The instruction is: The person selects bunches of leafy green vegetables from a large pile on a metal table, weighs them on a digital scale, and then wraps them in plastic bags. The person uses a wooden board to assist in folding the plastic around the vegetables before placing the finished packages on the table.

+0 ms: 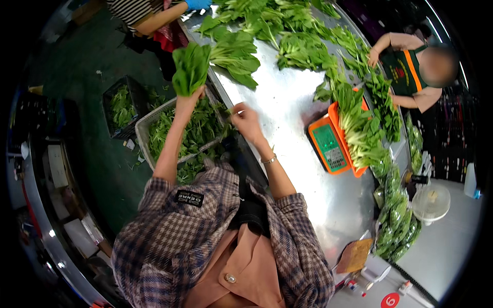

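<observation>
My left hand [197,94] grips the base of a bunch of leafy greens [190,69], its leaves pointing away from me over the table's left edge. My right hand [246,120], a little blurred, is raised at the edge of the metal table [285,154], fingers bent; a small green piece seems to be at its fingertips. Another bunch of greens [235,57] lies on the table just beyond. Below my left forearm stands a grey plastic crate [139,134] full of loose greens. On the right, an orange scale [330,148] carries a heap of greens [356,134].
A dark crate [127,81] with greens stands on the floor. More greens [304,50] cover the table's far part. Bagged greens [396,215] and a white fan [431,202] are at the right. One co-worker [404,73] handles greens opposite; another's blue-gloved hand [198,4] shows at the top.
</observation>
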{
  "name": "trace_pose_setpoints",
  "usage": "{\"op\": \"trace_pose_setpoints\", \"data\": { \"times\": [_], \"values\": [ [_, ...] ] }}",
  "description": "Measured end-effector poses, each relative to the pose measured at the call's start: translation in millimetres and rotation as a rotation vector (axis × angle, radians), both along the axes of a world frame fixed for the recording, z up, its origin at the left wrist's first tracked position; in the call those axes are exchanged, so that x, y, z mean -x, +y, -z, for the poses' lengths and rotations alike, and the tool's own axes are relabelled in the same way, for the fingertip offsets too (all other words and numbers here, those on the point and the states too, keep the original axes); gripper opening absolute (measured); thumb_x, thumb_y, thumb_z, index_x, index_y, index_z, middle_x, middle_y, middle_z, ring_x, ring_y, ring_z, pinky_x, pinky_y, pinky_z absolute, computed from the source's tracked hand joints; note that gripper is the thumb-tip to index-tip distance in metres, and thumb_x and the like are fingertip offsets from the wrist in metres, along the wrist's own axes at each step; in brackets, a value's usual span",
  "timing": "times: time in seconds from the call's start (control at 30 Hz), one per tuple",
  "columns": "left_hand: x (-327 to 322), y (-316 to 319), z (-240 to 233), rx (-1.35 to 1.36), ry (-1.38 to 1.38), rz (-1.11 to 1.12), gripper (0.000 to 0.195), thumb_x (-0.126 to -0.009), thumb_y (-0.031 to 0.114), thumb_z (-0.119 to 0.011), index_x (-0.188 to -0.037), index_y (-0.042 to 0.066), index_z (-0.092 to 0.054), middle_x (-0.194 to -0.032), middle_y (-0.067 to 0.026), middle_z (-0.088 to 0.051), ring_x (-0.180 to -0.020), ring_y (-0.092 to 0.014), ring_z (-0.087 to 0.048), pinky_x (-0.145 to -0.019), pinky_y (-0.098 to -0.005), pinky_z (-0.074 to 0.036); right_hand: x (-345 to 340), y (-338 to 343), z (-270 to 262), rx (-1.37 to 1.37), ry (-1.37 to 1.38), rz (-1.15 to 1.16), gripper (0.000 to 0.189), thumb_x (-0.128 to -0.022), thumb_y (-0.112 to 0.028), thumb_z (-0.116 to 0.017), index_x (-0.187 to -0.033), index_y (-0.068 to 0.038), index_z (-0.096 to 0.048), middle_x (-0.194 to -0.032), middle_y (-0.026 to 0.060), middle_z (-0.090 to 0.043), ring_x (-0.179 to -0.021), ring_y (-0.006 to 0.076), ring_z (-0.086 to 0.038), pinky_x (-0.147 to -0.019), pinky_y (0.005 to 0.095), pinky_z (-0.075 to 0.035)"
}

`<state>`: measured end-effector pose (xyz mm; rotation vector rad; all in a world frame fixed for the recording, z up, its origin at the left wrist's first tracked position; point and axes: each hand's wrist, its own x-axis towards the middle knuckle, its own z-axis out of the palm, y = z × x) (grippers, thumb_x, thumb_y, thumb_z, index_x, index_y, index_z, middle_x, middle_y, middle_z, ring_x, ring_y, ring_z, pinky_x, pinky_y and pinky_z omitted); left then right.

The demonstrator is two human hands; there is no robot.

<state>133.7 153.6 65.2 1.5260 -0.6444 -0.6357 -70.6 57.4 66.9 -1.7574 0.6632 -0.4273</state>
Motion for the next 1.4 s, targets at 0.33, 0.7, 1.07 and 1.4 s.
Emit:
{"op": "trace_pose_setpoints", "data": {
  "times": [0.33, 0.7, 1.07, 1.4],
  "values": [
    [-17, -123, 40, -0.179, -1.205, 0.106, 0.073, -0.072, 0.021, -0.076, -0.128, 0.002, -0.033, -0.104, -0.0234, -0.055, -0.095, -0.042, -0.056, -0.075, -0.0457, -0.047, 156, 31, 8, 0.437, 0.755, 0.468, 0.056, -0.074, -0.035, -0.073, -0.110, 0.002, -0.052, -0.104, 0.0194, -0.052, -0.089, 0.0354, -0.058, -0.068, 0.0407, -0.051],
    [3, -117, 43, -0.717, -1.288, 0.454, 0.096, -0.070, 0.035, -0.076, -0.140, 0.002, -0.019, -0.124, -0.0193, -0.045, -0.115, -0.039, -0.044, -0.091, -0.0506, -0.040, 121, 32, 57, 0.544, 0.488, 0.433, 0.016, -0.076, 0.000, -0.053, -0.091, -0.002, -0.050, -0.089, 0.0196, -0.048, -0.076, 0.0391, -0.056, -0.065, 0.0468, -0.047],
    [4, -121, 55, -0.280, -1.307, 0.243, 0.055, -0.083, 0.013, -0.063, -0.130, 0.000, -0.038, -0.109, -0.0194, -0.054, -0.101, -0.037, -0.052, -0.082, -0.0449, -0.044, 111, 28, 58, 0.542, 0.446, 0.342, 0.013, -0.079, -0.006, -0.058, -0.088, 0.001, -0.052, -0.086, 0.0200, -0.048, -0.074, 0.0389, -0.053, -0.067, 0.0462, -0.046],
    [-31, -132, 87, -0.221, -1.135, 0.439, 0.048, -0.084, 0.008, -0.051, -0.129, -0.005, -0.038, -0.103, -0.0246, -0.056, -0.096, -0.040, -0.053, -0.082, -0.0459, -0.044, 101, 25, 57, 0.427, 0.276, 0.331, 0.009, -0.074, -0.002, -0.053, -0.082, 0.002, -0.052, -0.083, 0.0235, -0.050, -0.073, 0.0411, -0.050, -0.067, 0.0482, -0.043]
  ]
}}
